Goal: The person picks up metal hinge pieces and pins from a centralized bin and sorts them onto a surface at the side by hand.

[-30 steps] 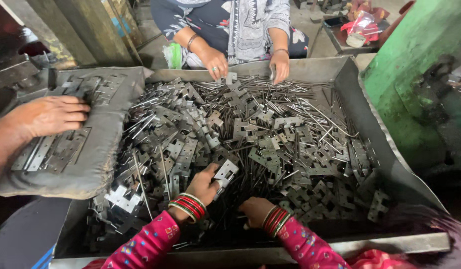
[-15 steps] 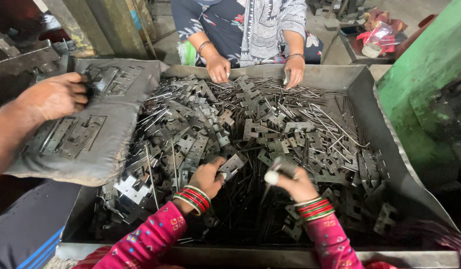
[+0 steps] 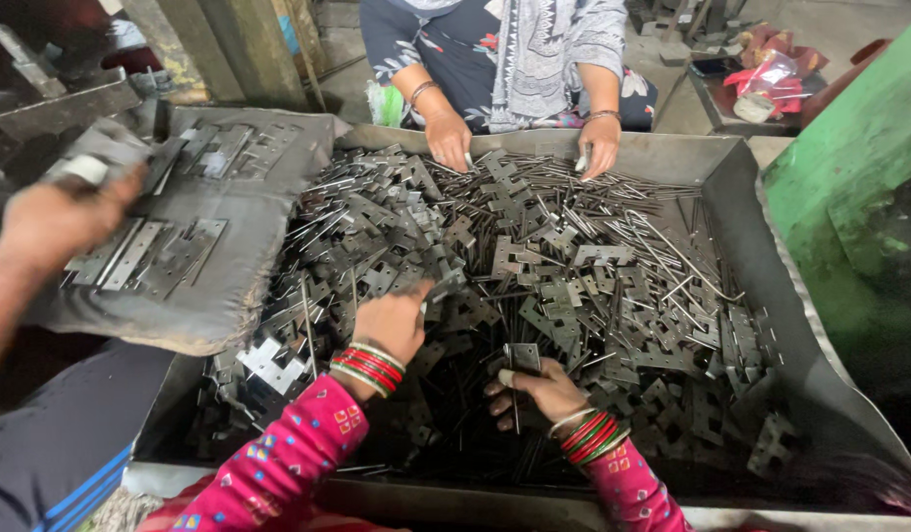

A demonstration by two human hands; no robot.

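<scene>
A big metal tray (image 3: 771, 246) holds a heap of flat grey hinge leaves (image 3: 534, 246) and thin metal pins (image 3: 662, 241). My left hand (image 3: 391, 320), in a pink sleeve with red bangles, is closed on a hinge leaf (image 3: 442, 286) over the middle of the heap. My right hand (image 3: 539, 389) lies lower, near the tray's front. It pinches a small hinge leaf (image 3: 523, 357) with a thin pin (image 3: 515, 409) running down through the fingers.
Across the tray a seated person rests two hands (image 3: 448, 140) (image 3: 598, 143) on the parts. At the left, another person's blurred hand (image 3: 62, 212) hovers over a grey padded sack (image 3: 209, 296) carrying joined hinges. A green machine body (image 3: 849, 167) stands at the right.
My right hand has come back toward the tray's front and now holds a hinge leaf and a pin. My left hand kept its piece. The hand at the left swung outward.
</scene>
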